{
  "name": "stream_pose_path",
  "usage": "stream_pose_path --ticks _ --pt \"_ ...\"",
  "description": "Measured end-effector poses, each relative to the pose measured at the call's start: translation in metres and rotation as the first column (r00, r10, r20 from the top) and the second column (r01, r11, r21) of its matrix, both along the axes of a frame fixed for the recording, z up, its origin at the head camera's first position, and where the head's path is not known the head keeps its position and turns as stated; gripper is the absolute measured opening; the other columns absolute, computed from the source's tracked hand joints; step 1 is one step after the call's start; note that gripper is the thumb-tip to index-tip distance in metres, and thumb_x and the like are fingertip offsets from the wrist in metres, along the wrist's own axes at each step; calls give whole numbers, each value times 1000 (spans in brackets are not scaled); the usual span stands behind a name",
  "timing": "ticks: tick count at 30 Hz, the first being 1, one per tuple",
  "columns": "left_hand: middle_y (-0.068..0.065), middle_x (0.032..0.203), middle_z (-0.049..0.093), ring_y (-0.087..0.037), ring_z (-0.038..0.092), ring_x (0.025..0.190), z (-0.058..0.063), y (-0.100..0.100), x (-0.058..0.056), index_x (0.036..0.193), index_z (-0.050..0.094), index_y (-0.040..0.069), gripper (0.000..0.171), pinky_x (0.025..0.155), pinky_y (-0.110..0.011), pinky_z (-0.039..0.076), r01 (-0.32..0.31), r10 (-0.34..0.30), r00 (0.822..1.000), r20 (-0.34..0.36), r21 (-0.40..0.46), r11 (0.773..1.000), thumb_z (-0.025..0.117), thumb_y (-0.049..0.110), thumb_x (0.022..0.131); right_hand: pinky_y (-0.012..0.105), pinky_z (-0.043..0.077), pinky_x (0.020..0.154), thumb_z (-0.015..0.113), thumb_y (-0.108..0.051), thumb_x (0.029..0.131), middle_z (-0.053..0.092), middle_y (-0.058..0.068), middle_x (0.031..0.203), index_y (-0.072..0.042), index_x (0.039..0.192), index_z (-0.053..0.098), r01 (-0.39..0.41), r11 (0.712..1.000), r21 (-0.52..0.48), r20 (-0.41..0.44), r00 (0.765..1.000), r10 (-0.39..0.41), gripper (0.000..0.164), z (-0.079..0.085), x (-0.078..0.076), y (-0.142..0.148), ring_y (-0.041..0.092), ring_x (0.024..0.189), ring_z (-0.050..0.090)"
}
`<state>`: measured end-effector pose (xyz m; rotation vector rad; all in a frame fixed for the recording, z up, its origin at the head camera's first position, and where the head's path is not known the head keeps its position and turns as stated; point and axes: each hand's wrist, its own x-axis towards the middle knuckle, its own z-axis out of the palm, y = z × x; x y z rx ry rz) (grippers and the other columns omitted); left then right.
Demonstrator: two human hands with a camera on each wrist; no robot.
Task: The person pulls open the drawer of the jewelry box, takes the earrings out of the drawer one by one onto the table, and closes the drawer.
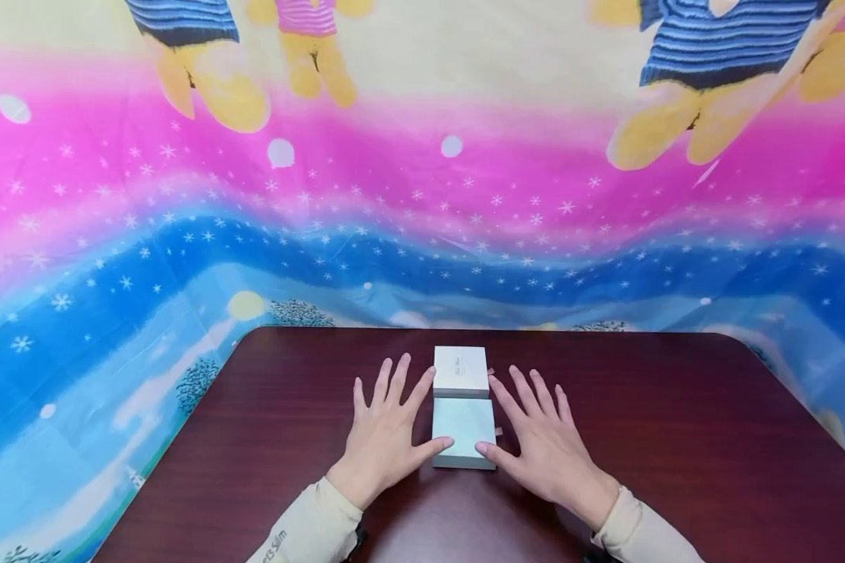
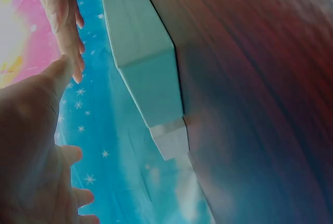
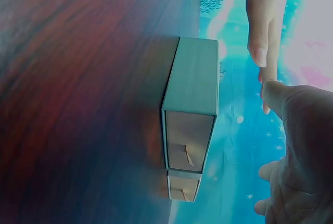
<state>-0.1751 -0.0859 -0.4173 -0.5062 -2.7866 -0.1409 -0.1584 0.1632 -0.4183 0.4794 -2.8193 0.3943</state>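
Observation:
Two small drawer-style boxes stand one behind the other on the table. The nearer is a pale mint-green box; behind it is a white box with small print on its lid. In the right wrist view a ribbon tab sticks out of the green box's drawer end. My left hand hovers at the left of the boxes, fingers spread. On the other side my right hand is spread likewise. Both thumbs reach over the green box; the wrist views show them above it, apart from its top.
The dark red-brown wooden table has rounded far corners. A patterned cloth in pink and blue with snowflakes hangs behind it and along its sides. Pale sleeves cover both forearms.

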Motion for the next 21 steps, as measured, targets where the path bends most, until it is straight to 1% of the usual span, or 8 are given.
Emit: stream_pose_path --ticks 10,13,21 --pt "-10 169 23 -37 23 155 -3 -6 -7 162 23 32 99 114 -71 25 -3 2 1000 19 27 1000 56 81 83 69 18 116 62 -69 87 29 15 166 -23 159 33 -2 1000 5 7 1000 2 90 1 -8 -1 45 151 25" --pt "-11 168 25 -37 25 154 -4 -7 -9 162 24 31 98 114 -70 25 1 -2 1000 15 31 1000 57 80 83 68 20 116 63 -68 87 30 16 165 -23 159 34 -4 1000 7 9 1000 4 90 1 -11 0 45 150 26" --pt "-12 165 30 -37 31 152 -6 -9 -17 161 27 29 96 113 -68 30 9 -8 1000 -18 39 999 58 77 84 68 34 109 62 -67 89 37 19 160 -18 158 37 -1 1000 18 15 1000 1 88 3 -18 2 47 146 33"
